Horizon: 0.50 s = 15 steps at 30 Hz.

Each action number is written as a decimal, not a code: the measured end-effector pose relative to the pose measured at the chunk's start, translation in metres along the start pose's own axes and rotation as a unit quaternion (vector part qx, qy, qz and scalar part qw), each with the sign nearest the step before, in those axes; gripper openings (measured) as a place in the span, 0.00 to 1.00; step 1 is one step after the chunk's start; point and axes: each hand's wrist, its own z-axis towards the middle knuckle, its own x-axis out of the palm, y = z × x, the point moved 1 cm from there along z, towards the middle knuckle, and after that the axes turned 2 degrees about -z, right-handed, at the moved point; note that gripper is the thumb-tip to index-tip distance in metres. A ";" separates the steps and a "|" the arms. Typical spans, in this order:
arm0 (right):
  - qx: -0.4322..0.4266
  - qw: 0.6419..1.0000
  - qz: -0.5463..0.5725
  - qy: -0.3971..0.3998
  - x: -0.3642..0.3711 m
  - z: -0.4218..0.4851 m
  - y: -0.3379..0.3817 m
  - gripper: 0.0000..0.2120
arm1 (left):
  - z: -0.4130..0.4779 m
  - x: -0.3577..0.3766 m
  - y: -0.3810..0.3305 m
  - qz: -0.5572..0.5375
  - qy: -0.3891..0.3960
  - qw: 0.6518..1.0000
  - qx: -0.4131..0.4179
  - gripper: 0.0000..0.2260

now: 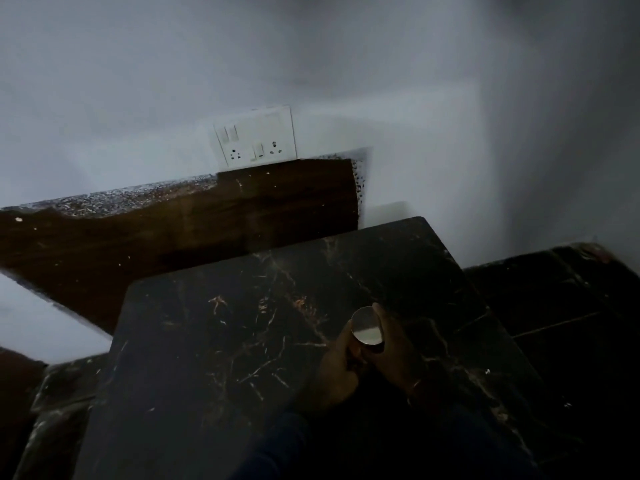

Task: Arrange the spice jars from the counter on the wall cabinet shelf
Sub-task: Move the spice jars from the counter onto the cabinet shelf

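Gripped between both hands is a spice jar (367, 330), its shiny round metal lid tilted up toward the viewer. What is inside cannot be made out in this dim, blurred light.

The left hand (337, 367) comes up from the bottom of the view in a dark sleeve (277, 445), fingers curled around the jar's lower left side, so its grip is closed on the jar's body. The right hand (398, 355) wraps the other side, fingers reaching up past the lid's right edge, its wrist angling down and right (a thin bangle (415, 384) shows there). Both grips are narrow and tight against the jar, with no gap visible between palms and jar.

The jar is held over the right half of a black marble-patterned table (225, 341), near its right edge; whether its base touches the top or hangs just above cannot be told. Behind the table a dark wooden panel (207, 220) runs along a pale wall (311, 64), and a white switch and socket plate (256, 136) sits just above that panel. Dark marbled floor (571, 306) lies to the right.
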 end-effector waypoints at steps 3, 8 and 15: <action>0.014 0.999 0.021 -0.025 -0.009 0.008 0.011 0.47 | -0.003 -0.009 0.000 -0.033 -0.005 0.999 -0.007 0.43; 0.005 0.988 0.148 0.044 -0.041 0.017 0.062 0.36 | -0.024 -0.043 -0.023 -0.121 -0.048 0.992 0.002 0.40; -0.123 0.944 0.301 0.059 -0.064 0.001 0.140 0.18 | -0.074 -0.076 -0.062 -0.190 -0.151 0.964 0.107 0.33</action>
